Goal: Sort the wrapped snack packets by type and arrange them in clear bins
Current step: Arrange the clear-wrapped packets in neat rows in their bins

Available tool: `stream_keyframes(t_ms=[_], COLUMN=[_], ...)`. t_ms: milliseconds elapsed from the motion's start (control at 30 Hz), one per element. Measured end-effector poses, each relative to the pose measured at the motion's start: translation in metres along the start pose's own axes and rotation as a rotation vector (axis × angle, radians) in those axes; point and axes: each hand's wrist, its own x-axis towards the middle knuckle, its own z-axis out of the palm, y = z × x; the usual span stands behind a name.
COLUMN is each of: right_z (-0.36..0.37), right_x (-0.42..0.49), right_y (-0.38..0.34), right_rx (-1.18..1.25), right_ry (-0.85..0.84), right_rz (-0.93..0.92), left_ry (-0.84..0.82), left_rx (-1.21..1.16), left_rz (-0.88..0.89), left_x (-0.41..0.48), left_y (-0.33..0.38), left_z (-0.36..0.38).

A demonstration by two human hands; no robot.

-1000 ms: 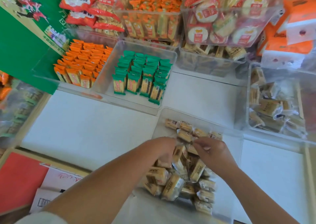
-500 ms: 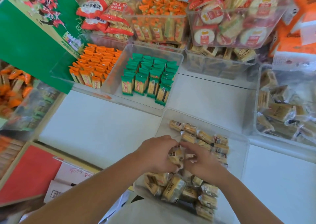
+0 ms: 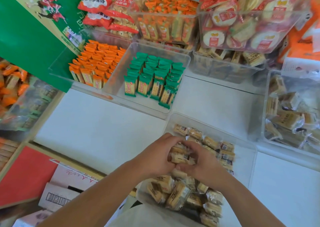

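Tabletop: a white surface is lying under the camera, crowded with clear bins of wrapped snacks.
Cardboard box: it is sitting at the near left edge, beside a red panel.
Near bin: a clear bin is resting at the near centre, holding tan wrapped packets – a loose heap at the near end, a tidier row along the far end.
Left hand: it is reaching into the near bin, its fingers curling closed around a small stack of tan packets.
Right hand: it is pressing against the same stack from the other side, fingers closed on it; the thumbs of both hands are touching below the stack.
Right bin: a clear bin at the right edge is holding more tan packets, jumbled and blurred.
Green packets: they are standing upright in neat rows in a clear bin just beyond the near bin.
Orange packets: they are standing in rows in the bin to the left of the green ones – a green carton is leaning over that bin's left side.
Far stack: bins of orange packets and round red-labelled crackers are piling up at the back, on top of lower bins.
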Motion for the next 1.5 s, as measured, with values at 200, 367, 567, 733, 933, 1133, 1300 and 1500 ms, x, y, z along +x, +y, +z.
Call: stream_keyframes(t_ms=[200,367,567,733,933,1133,1300,1500], right_z=[-0.004,0.012,0.032,0.036,0.026,0.014,0.003,-0.001], right_x=[0.025,0.06,0.068,0.07,0.047,-0.012,-0.027,-0.024], right_y=[-0.011,-0.015,0.016,0.018,0.036,0.046,0.068,0.062], right_rx=[-0.1,-0.211,-0.781,-0.833,-0.503,-0.245,-0.12,-0.16], right_ry=[0.194,0.178,0.308,0.35,0.534,0.621,0.418,0.261], right_rz=[0.033,0.019,0.012,0.077,-0.113,-0.074,-0.074,-0.026], left_ry=[0.262,0.288,0.244,0.181,0.118,-0.194,-0.122,0.005], left_rx=[-0.109,-0.117,-0.088,0.013,0.212,0.461,0.328,0.084], left_rz=[-0.082,-0.101,-0.106,-0.066,0.143,-0.184,-0.35,-0.419], left_x=[-0.019,-0.036,-0.045,-0.048,-0.03,0.025,0.039,0.025], left_y=[-0.028,-0.049,-0.062,-0.064,-0.024,-0.001,-0.004,0.005], left_z=[-0.019,-0.016,-0.01,-0.008,0.005,0.055,0.071,0.076])
